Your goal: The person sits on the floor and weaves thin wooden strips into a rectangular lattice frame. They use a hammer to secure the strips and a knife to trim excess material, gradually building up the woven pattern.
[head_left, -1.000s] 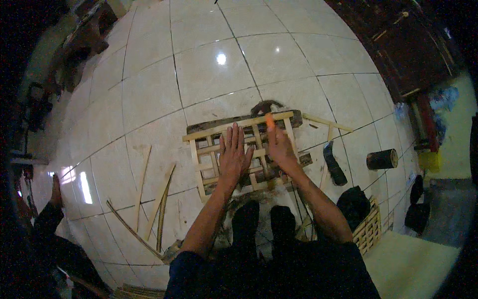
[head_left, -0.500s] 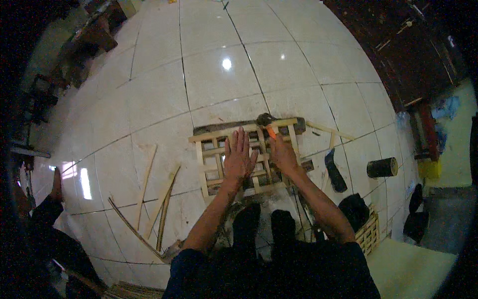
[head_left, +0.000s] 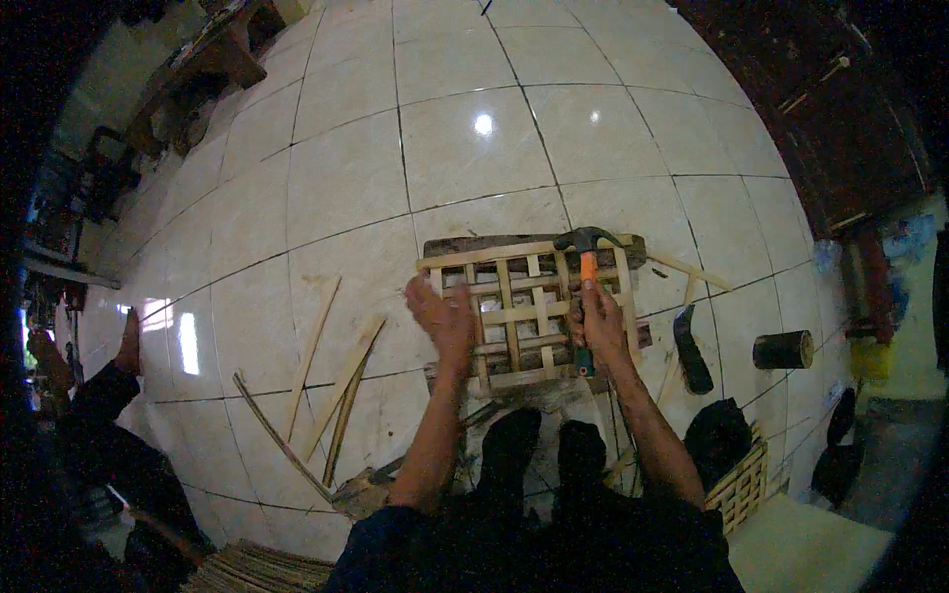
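A lattice panel of woven pale bamboo strips (head_left: pixel 509 316) lies on the floor before my feet. Under its far edge runs a dark wooden plank (head_left: pixel 465 243). My right hand (head_left: pixel 600 321) is closed around the orange and dark handle of a claw hammer (head_left: pixel 588 259), whose black head rests over or hangs just above the panel's far right part; contact cannot be made out. Motion blurs my left hand (head_left: pixel 442 318), which is empty with its fingers apart at the panel's left side.
Loose bamboo strips (head_left: pixel 314 356) lie to the left, with a strip bundle (head_left: pixel 262 570) lower down. At right are a curved black object (head_left: pixel 692 351), a dark cylinder (head_left: pixel 776 352) and another woven panel (head_left: pixel 743 489). Another person's dark-clothed limb (head_left: pixel 104 400) shows far left.
My left hand has lifted off the panel's middle and shifted to its left edge. The hammer now shows more fully, its handle pointing toward me. The whole view has shifted slightly.
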